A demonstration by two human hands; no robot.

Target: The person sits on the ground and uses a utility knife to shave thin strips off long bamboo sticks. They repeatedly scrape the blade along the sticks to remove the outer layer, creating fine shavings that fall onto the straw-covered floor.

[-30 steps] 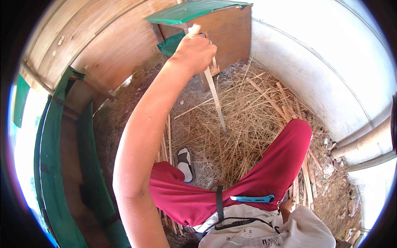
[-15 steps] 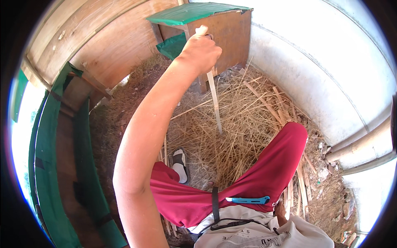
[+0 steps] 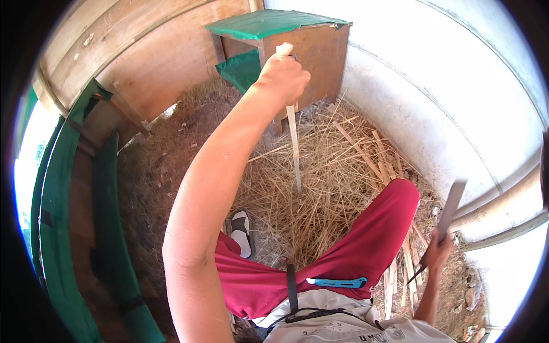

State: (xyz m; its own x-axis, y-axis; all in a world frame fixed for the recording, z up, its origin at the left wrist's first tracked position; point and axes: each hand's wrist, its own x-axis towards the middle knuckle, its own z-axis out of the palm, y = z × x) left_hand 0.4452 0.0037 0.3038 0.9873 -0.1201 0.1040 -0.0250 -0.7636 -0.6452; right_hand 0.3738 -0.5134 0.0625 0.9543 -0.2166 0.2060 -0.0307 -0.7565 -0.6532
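Note:
My left hand point(image 3: 284, 74) is raised in front of me in a fist, the arm stretched out. It grips a pale, narrow strip of wood or bamboo point(image 3: 294, 140), which hangs down over the straw with its lower tip near the pile. On the right, beside my knee, my right hand point(image 3: 439, 251) is closed around the dark handle of a broad-bladed knife point(image 3: 452, 206). Its grey blade points up toward the white wall. A blue utility knife point(image 3: 338, 283) lies across my lap on the dark red trousers point(image 3: 366, 243).
A pile of straw-like shavings point(image 3: 320, 194) covers the ground ahead, with loose wooden strips point(image 3: 366, 151) on its right. Beyond stands a wooden cabinet with a green top point(image 3: 280, 24). Green-covered benches point(image 3: 57, 240) line the left; a white wall point(image 3: 417, 114) curves along the right.
My right hand has come into view at the right with the broad-bladed knife. My left hand still holds the strip up, nearly in the same place.

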